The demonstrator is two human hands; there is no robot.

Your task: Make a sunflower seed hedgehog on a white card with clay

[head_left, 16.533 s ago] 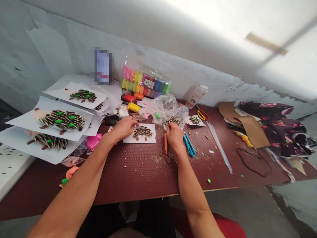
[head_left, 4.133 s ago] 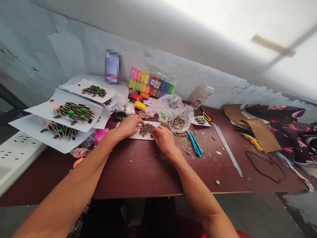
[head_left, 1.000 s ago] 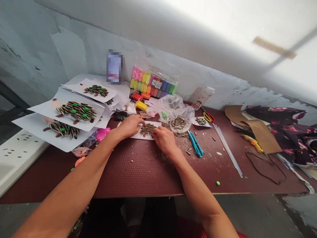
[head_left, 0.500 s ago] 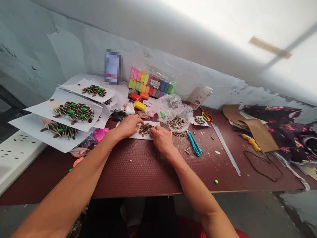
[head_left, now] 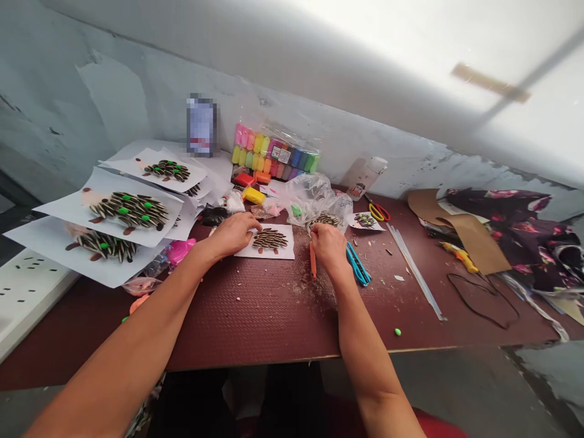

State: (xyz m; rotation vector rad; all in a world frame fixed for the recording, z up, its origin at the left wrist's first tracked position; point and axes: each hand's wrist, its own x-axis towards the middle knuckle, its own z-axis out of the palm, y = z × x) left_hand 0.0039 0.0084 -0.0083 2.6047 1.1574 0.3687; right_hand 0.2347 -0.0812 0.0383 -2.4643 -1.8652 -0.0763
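A white card point(head_left: 286, 249) lies flat on the table, covered in the middle by a hedgehog shape of striped sunflower seeds point(head_left: 270, 238) with small brown feet. My left hand point(head_left: 235, 234) rests on the card's left edge, fingers bent and closed against it. To the right of the card, my right hand point(head_left: 329, 244) is closed, its fingertips drawn together at the near edge of a clear plastic bag point(head_left: 344, 210) of loose sunflower seeds point(head_left: 325, 219). Whatever those fingers pinch is hidden. An orange stick-like tool point(head_left: 312, 261) shows beneath that hand.
Finished hedgehog sheets point(head_left: 109, 267) are stacked at left beside a white power strip point(head_left: 31, 286). Coloured clay packs point(head_left: 274, 152) stand behind. Rightward lie a blue utility knife point(head_left: 358, 264), scissors point(head_left: 378, 211), clear glue sticks point(head_left: 415, 274) and a yellow glue gun point(head_left: 460, 257).
My right hand has left the seed hedgehog and moved right to the bag of seeds, uncovering the card's right side. My left hand stays on the card. The view has shifted slightly.
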